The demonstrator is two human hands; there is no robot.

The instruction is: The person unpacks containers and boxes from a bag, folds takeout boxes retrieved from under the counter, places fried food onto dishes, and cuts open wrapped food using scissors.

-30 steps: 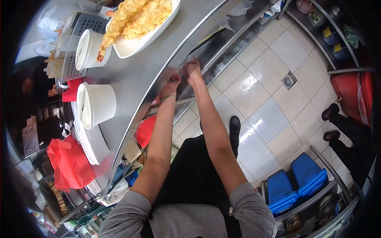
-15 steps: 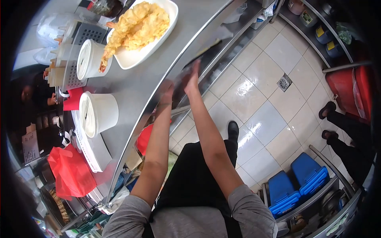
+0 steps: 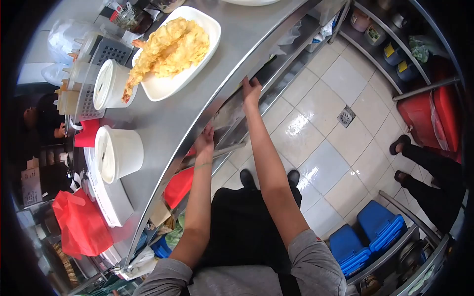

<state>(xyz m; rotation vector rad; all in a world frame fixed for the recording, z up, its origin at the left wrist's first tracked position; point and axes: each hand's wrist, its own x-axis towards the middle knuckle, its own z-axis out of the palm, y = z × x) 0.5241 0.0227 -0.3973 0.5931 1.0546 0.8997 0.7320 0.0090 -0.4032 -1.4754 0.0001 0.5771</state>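
I count two bare hands at work here, one left hand (image 3: 204, 142) and one right hand (image 3: 252, 91). There are two white tubs (image 3: 128, 154), one whole white plate (image 3: 163, 91), and the edge of a second white dish (image 3: 252, 2). Two reddish tails (image 3: 127, 93) show on the fried food (image 3: 185, 47); how many pieces are heaped, I can't tell. I make it two blue bins (image 3: 349, 244), one floor drain (image 3: 346, 117), one crumpled red bag (image 3: 79, 224) and one grid-walled basket (image 3: 96, 98). Two dark containers (image 3: 393, 54) wear yellow labels. The worker has two black shoes (image 3: 294, 177); another person shows two dark-clad legs (image 3: 427, 163) and two feet (image 3: 400, 144).
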